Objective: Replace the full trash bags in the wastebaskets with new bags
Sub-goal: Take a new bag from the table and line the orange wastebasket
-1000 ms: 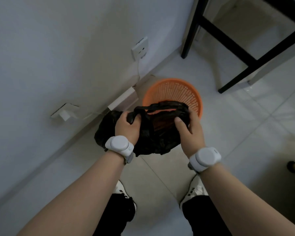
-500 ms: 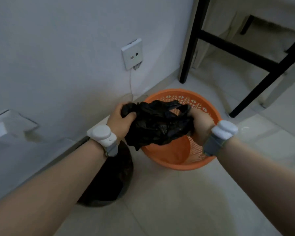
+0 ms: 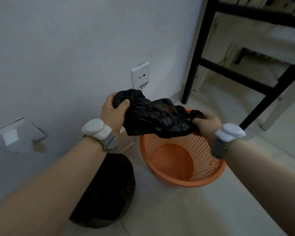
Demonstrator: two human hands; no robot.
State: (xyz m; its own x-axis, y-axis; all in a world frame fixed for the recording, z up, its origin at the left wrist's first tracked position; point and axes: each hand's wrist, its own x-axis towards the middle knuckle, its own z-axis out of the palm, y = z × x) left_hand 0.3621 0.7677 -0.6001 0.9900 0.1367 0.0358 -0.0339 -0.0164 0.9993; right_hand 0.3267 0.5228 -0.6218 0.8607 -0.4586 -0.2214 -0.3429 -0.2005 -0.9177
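Note:
An orange mesh wastebasket (image 3: 182, 180) stands on the tiled floor, bare inside. A crumpled new black bag (image 3: 153, 119) is stretched in the air over the basket's far rim. My left hand (image 3: 111, 113) grips one bunched end of it, up near the wall. My right hand (image 3: 207, 124) grips the other end, over the basket's right side. Both wrists carry white bands. A full black trash bag (image 3: 109, 193) sits on the floor left of the basket, partly hidden under my left forearm.
A white wall runs along the left with a socket plate (image 3: 140, 74) and a loose white plate (image 3: 15, 135) lower down. Black furniture legs (image 3: 192, 65) stand behind and right of the basket. Pale tiled floor (image 3: 177, 215) lies in front.
The view has come closer to the basket. My hands have spread apart, pulling the new bag wider and higher over the basket; the left hand has risen towards the wall socket.

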